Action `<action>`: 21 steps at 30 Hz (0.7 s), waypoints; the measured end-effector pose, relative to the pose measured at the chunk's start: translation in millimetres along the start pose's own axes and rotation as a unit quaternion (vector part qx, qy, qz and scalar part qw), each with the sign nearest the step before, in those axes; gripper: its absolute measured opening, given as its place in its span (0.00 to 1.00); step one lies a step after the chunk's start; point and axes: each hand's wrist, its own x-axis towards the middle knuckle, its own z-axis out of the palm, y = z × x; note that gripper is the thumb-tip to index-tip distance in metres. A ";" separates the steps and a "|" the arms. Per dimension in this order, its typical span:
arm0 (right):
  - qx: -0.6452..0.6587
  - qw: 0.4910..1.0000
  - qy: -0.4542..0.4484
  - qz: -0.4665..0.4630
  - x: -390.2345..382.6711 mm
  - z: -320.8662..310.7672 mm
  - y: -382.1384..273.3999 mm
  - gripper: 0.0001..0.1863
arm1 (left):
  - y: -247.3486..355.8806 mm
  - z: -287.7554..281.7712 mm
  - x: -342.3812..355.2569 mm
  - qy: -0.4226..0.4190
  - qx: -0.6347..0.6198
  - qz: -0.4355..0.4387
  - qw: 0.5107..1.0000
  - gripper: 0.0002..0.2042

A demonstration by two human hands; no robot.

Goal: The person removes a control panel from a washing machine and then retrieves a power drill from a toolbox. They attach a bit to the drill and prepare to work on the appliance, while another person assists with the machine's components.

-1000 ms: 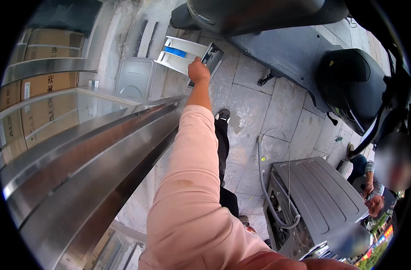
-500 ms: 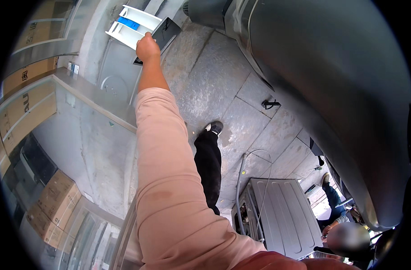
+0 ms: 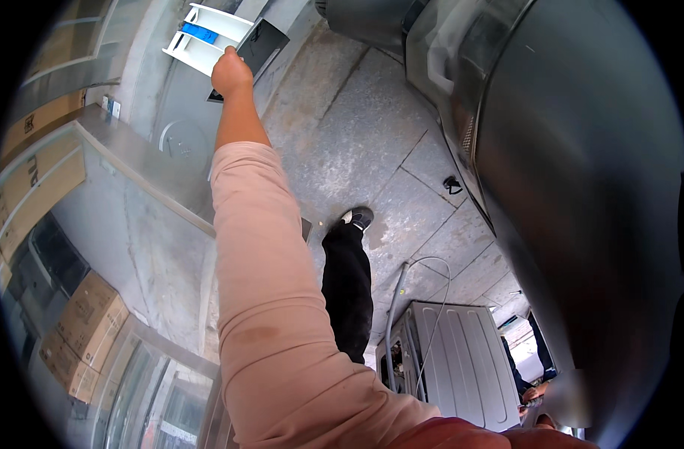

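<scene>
My left hand (image 3: 232, 73) is stretched far forward with its fingers closed on a white detergent drawer (image 3: 215, 46), next to its dark front panel (image 3: 264, 46). The drawer has open compartments, with a blue piece (image 3: 200, 32) lying across one of them. The back of the hand hides the fingertips. A pale pink sleeve (image 3: 263, 247) covers most of the arm. My right hand is not in view.
A grey ribbed metal appliance cabinet (image 3: 469, 359) with a hose (image 3: 394, 322) stands near the bottom. A large dark curved body (image 3: 581, 187) fills the right. Cardboard boxes (image 3: 87, 322) show behind glass at left. Another person's hand (image 3: 535, 392) appears at lower right.
The hand and the drawer sit slightly further left and up in the picture. The dark body at right has shifted as the view turned, covering more of the other person. The grip looks the same.
</scene>
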 end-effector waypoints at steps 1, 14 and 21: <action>-0.003 1.000 -0.003 0.002 0.7 -3.2 -1.9 0.20 | -6.2 4.5 3.2 -0.006 0.002 -0.012 1.000 0.05; 0.041 0.998 -0.028 -0.028 -10.2 -13.2 43.2 0.20 | 79.5 20.3 -155.1 0.041 -0.097 -0.008 0.994 0.23; 0.121 0.988 -0.067 -0.068 -21.0 5.7 168.6 0.19 | 75.9 1.8 -467.4 -0.219 -0.113 0.024 0.969 0.22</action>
